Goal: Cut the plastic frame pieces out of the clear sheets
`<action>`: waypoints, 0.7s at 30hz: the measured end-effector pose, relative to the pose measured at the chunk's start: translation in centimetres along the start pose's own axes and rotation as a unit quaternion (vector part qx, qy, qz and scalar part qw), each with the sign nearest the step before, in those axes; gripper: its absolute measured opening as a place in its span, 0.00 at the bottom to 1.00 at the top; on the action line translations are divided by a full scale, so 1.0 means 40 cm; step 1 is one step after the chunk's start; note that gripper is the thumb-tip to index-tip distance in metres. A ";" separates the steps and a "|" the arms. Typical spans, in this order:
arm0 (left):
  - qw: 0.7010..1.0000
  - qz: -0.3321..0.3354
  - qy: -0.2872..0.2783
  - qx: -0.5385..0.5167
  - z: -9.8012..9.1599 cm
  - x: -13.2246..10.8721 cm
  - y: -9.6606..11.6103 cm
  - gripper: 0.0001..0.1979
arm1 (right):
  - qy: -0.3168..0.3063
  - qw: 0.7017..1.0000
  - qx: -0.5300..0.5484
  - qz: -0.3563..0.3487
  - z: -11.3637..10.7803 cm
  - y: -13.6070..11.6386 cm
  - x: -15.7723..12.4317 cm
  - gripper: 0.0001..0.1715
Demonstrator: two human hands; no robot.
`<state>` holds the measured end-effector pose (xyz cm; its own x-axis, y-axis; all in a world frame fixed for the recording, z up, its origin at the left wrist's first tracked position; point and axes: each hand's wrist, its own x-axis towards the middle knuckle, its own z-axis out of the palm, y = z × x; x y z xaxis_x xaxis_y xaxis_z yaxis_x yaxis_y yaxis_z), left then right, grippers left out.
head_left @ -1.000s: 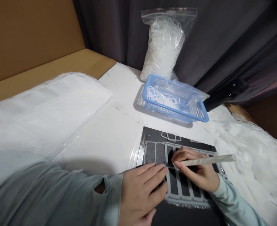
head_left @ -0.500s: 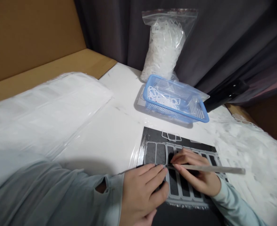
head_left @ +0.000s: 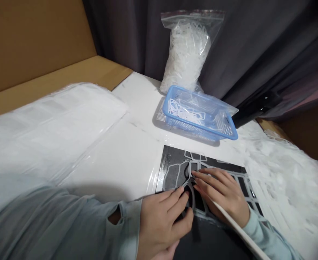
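Observation:
A black mat (head_left: 175, 162) lies on the white table, with a sheet of translucent rubbery frames (head_left: 184, 171) on it, now buckled and lifted on the left. My left hand (head_left: 164, 220) presses on the sheet's near edge, fingers together and stretched flat. My right hand (head_left: 221, 196) lies on the sheet's middle with fingers extended, while a thin pale stick (head_left: 240, 231) runs under its palm toward the lower right. Two loose frames (head_left: 195, 156) sit at the mat's far edge.
A blue basket (head_left: 202, 117) with loose clear frames stands behind the mat. A zip bag of white frames (head_left: 187, 50) leans on the dark curtain. Stacked plastic-wrapped sheets (head_left: 53, 126) lie left. A heap of white trimmings (head_left: 288, 180) covers the right side.
The stick swung from pointing right to pointing down toward me. My right hand flattened onto the sheet, and the sheet's left frames have bent and lifted off the mat.

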<state>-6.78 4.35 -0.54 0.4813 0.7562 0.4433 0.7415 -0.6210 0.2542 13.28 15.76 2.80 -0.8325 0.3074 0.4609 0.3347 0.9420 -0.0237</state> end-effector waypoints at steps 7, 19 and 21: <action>0.999 0.028 0.005 0.017 0.001 -0.005 -0.004 0.18 | 0.066 0.990 -0.066 0.102 -0.023 0.069 -0.013 0.08; 0.998 0.046 -0.003 0.042 -0.010 0.003 -0.009 0.17 | 0.265 0.887 -0.208 0.315 -0.064 0.217 -0.075 0.12; 0.998 0.052 -0.003 0.041 -0.012 0.003 -0.010 0.18 | 0.277 0.892 -0.169 0.316 -0.071 0.214 -0.070 0.12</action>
<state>-7.24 4.61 -0.19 0.5609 0.6895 0.4582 0.7227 -0.6778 0.1353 19.75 22.58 3.82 -0.1162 0.5602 0.8202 0.8516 0.4812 -0.2080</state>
